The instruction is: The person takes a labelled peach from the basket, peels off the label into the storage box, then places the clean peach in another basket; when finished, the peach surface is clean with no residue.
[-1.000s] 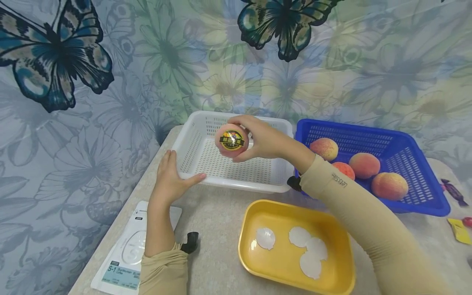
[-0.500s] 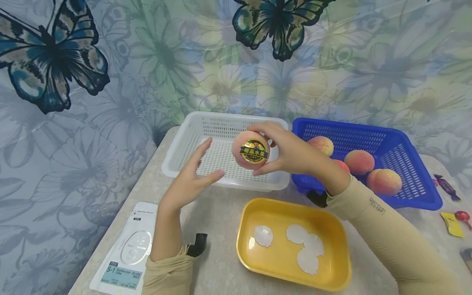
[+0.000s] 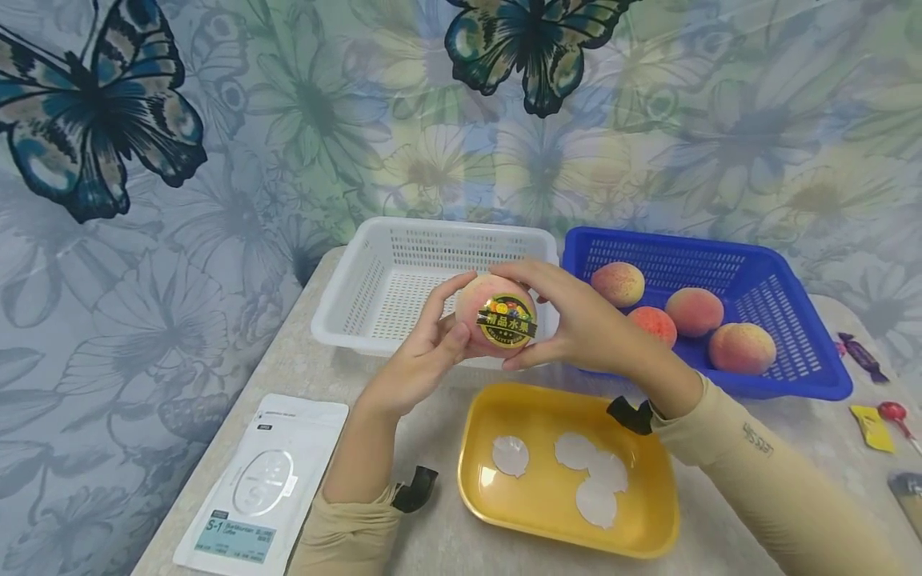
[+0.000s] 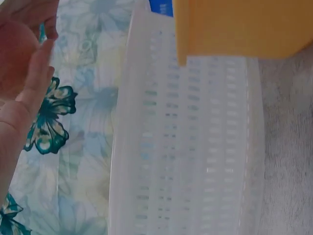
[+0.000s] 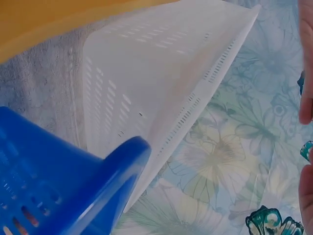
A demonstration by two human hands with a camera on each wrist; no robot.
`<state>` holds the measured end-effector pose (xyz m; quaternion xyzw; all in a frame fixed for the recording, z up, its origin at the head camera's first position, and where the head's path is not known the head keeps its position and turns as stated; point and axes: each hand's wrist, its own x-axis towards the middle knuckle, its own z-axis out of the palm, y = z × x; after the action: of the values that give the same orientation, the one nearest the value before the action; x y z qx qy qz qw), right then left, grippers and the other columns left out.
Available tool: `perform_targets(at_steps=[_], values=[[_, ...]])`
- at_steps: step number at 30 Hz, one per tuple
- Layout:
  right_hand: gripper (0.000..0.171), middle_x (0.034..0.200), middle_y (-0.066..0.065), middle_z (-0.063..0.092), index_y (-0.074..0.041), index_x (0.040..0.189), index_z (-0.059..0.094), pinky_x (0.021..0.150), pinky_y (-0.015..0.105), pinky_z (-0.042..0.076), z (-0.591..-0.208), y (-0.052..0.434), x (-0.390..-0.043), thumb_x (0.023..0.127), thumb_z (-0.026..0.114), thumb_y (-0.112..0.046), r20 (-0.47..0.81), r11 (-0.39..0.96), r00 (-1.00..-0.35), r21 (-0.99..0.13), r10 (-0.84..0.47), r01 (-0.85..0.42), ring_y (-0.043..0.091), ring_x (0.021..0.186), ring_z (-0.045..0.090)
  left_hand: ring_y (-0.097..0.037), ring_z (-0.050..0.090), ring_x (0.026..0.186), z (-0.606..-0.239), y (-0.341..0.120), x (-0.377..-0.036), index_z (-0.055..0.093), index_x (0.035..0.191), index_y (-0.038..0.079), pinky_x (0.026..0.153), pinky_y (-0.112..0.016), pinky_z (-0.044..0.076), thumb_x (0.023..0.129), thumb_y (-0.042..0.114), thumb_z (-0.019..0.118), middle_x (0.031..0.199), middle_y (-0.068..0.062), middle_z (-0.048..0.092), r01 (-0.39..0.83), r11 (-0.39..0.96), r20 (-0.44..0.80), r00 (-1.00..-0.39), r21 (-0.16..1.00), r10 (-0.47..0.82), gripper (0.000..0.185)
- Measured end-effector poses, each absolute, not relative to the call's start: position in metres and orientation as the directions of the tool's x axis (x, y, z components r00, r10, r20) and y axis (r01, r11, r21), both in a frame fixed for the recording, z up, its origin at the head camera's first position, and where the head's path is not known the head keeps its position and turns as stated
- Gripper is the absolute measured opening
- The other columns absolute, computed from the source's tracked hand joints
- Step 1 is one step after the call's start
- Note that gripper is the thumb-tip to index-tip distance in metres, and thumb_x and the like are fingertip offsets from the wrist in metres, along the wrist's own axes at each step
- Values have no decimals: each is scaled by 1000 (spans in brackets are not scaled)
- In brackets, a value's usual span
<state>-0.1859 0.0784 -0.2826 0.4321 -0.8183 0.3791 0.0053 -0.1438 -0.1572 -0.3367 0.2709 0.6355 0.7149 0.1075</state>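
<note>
**Both hands on a stickered peach above the white basket**

The peach [image 3: 495, 312] is held in the air over the front rim of the white basket [image 3: 374, 276], with its round yellow-and-black sticker [image 3: 507, 322] facing the head camera. The right hand [image 3: 583, 328] grips it from the right, fingers curled over the top and thumb beneath. The left hand [image 3: 421, 360] holds it from the left, fingers reaching up along its side and thumb pressed near the sticker.

Below the hands, on the desk [image 3: 425, 424], stands a yellow tray [image 3: 648, 512] with several white peeled backings [image 3: 576, 450] in it. Right of the white basket, a blue basket [image 3: 807, 320] holds four more peaches [image 3: 695, 310]. A white packet [image 3: 266, 480] lies at the left of the desk.

The wrist views show little: the left one catches only a blurred edge of the peach and fingers; the right one cuts the fingers off at the frame edge. The sticker's print is too small to read.
</note>
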Motion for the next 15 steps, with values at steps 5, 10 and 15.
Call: perform_targets(at_steps=[5,10,15], values=[[87,143,0,50,-16,145,48,92,33,44,-283,85,-178,71,91,-28,402,325,-621,-593,-673,-737,14,119,49,-24,67,112,-333,-152,-141,22,153,25,106,-41,49,96,44,57,135,-24,53,171,-213,252,-854,962,455,70],[60,130,6,54,-12,135,59,100,29,44,-286,90,-172,83,82,-32,532,309,-533,-455,-658,-835,18,118,50,-27,64,117,-331,-149,-139,26,152,26,108,-40,48,99,26,59,143,-15,45,177,-135,217,-895,975,391,62],[49,118,7,58,-11,128,65,91,27,44,-288,90,-168,92,68,-44,611,319,-449,-317,-652,-893,19,106,53,-29,63,118,-330,-144,-136,28,150,28,105,-40,49,100,17,58,145,-13,43,179,-97,203,-908,979,367,59]])
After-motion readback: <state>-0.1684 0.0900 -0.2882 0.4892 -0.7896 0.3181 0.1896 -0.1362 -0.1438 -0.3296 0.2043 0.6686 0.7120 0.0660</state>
